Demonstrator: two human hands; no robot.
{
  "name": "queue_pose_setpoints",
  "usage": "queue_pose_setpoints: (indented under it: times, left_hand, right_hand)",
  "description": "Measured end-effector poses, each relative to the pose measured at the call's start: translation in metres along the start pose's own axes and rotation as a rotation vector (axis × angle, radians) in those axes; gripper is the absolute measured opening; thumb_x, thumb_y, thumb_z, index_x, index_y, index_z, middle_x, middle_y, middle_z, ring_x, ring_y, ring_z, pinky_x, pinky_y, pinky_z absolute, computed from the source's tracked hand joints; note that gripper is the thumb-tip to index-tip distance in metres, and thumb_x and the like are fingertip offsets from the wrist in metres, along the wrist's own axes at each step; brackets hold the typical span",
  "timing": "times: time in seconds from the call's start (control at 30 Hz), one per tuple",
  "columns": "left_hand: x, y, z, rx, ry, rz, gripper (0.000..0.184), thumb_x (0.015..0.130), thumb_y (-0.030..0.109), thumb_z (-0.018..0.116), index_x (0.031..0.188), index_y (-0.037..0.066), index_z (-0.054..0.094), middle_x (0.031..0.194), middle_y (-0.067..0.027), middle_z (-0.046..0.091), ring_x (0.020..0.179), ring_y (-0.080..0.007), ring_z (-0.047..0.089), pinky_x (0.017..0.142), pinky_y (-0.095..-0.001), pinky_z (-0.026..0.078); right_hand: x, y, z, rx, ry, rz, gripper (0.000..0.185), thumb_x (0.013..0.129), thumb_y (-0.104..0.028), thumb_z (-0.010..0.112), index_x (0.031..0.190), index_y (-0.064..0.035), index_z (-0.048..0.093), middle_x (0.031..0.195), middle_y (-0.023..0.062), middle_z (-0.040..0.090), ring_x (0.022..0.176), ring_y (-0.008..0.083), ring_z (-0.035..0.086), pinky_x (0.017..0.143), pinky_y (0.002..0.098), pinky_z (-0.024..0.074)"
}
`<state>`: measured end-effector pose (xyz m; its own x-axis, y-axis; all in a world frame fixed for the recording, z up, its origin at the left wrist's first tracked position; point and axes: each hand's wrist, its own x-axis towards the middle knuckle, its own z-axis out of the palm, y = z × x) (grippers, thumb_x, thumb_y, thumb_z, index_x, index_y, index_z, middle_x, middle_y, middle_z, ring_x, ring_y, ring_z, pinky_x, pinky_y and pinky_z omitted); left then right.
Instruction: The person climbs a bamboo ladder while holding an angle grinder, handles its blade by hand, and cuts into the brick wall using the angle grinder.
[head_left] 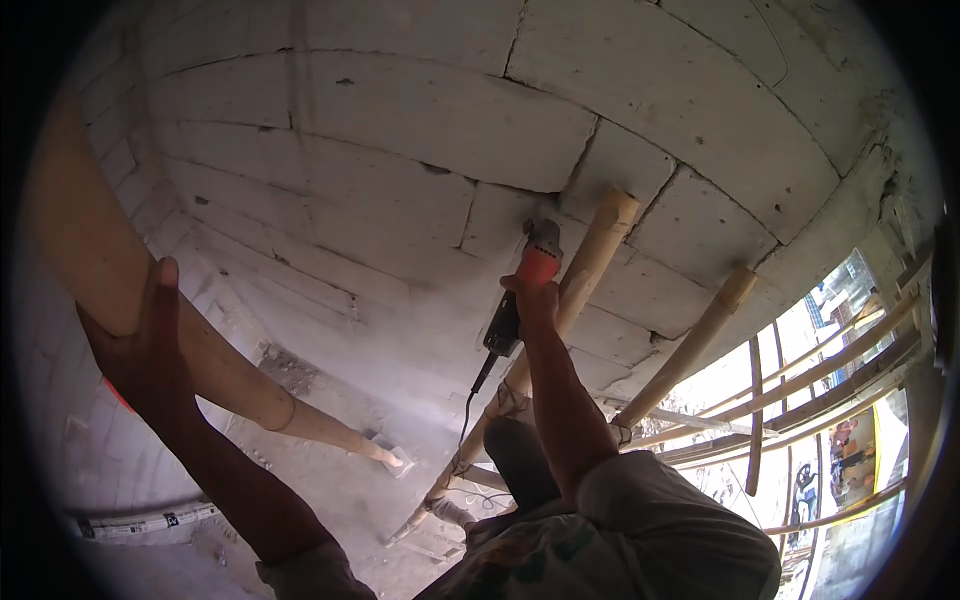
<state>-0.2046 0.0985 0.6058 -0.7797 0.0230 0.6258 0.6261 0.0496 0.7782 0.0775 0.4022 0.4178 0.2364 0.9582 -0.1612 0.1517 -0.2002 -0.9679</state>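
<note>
My right hand (pixel 537 298) is wrapped round a red and black angle grinder (pixel 538 262), whose head is against or very near the grey block wall (pixel 400 190). A black cord runs down from the tool's lower end. At the left, my left hand (pixel 150 350) grips a thick bamboo pole (pixel 235 375), with the thumb pointing up along it. Pale dust hangs below and left of the grinder. Just right of the tool, another bamboo pole (pixel 597 245) ends at the wall.
A third bamboo pole (pixel 700 325) stands farther right. Curved bamboo rails (pixel 790 400) line the bright opening at the right, with people or figures far below. Rubble (pixel 290 370) lies on the dusty floor. Crossed poles are tied near my legs.
</note>
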Motion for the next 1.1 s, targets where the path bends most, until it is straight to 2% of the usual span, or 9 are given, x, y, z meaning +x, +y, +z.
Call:
queue_pose_setpoints:
  times: [0.4,0.87,1.0,1.1]
  left_hand:
    - [0.0,-0.001,-0.001,0.08,0.015,0.018,0.085,0.072,0.036,0.088,0.138,0.001,0.048,0.125,-0.0154,0.059,0.114,-0.0287,0.059,0.1,-0.0401,0.046]
    - [0.002,-0.006,-0.001,-0.035,-0.03,0.018,0.079,0.074,0.033,0.087,0.136,0.001,0.048,0.124,-0.0153,0.059,0.112,-0.0284,0.059,0.099,-0.0396,0.046]
    - [0.0,0.0,0.001,-0.02,0.011,0.05,0.065,0.079,0.028,0.083,0.128,-0.002,0.053,0.115,-0.0132,0.063,0.105,-0.0245,0.061,0.097,-0.0358,0.045]
    - [0.0,0.001,0.0,-0.015,-0.006,0.031,0.066,0.079,0.029,0.084,0.128,-0.002,0.053,0.114,-0.0131,0.063,0.104,-0.0242,0.061,0.096,-0.0357,0.046]
  right_hand:
    - [0.008,0.004,0.002,0.075,-0.004,-0.018,0.034,0.063,-0.013,0.085,0.084,-0.0005,0.062,0.076,0.0075,0.063,0.062,0.0215,0.063,0.058,0.0369,0.0532]
    - [0.002,-0.012,-0.004,-0.037,0.049,-0.059,0.034,0.062,-0.014,0.085,0.085,0.0,0.062,0.079,0.0097,0.065,0.065,0.0215,0.065,0.062,0.0374,0.0542]
    - [0.002,-0.015,-0.005,0.0,0.044,-0.065,0.042,0.061,-0.015,0.085,0.092,0.0022,0.061,0.083,0.0113,0.066,0.067,0.0225,0.066,0.062,0.0378,0.0548]
    - [-0.006,-0.021,-0.007,-0.025,0.074,-0.066,0.049,0.061,-0.016,0.086,0.097,0.0038,0.06,0.087,0.0126,0.066,0.069,0.023,0.066,0.063,0.0381,0.055]
